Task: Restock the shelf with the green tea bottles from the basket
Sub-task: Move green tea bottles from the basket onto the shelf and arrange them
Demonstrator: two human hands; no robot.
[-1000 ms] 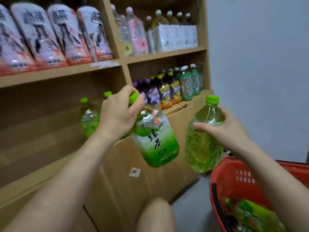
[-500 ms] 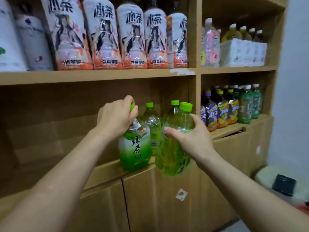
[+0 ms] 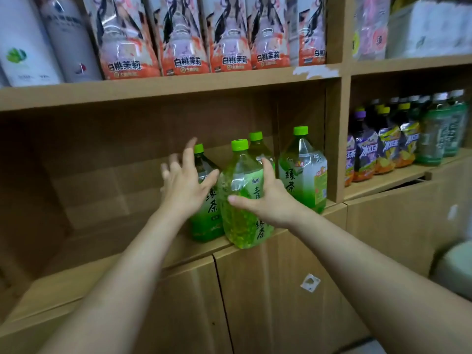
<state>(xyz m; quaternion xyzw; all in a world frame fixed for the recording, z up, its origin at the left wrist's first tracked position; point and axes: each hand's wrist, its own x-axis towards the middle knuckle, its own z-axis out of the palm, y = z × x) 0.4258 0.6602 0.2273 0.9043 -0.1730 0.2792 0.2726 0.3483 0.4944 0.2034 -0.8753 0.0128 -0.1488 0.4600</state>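
Your left hand point(image 3: 182, 185) was spread wide; your right hand point(image 3: 268, 203) lay straight-fingered against the front green tea bottle point(image 3: 240, 175) at the shelf point(image 3: 115, 264) edge. Judged heavy, slick, slightly yielding: grip its waist.

**Hidden, cropped, blurred**

The left hand point(image 3: 184, 185) is motion-blurred at the fingertips and covers much of the label on the left bottle point(image 3: 204, 226); whether they touch cannot be told. The right hand point(image 3: 263, 200) hides the right side of the front bottle point(image 3: 240, 218), and with its far fingers out of sight, its grip is unclear. The rear bottle point(image 3: 258, 146) shows only cap and shoulder. The top-shelf bottles point(image 3: 178, 34) are cut off by the upper edge. The drinks point(image 3: 408, 139) at right are smeared, labels unreadable. A pale thing point(image 3: 457, 267) at the right edge is blurred and cropped.
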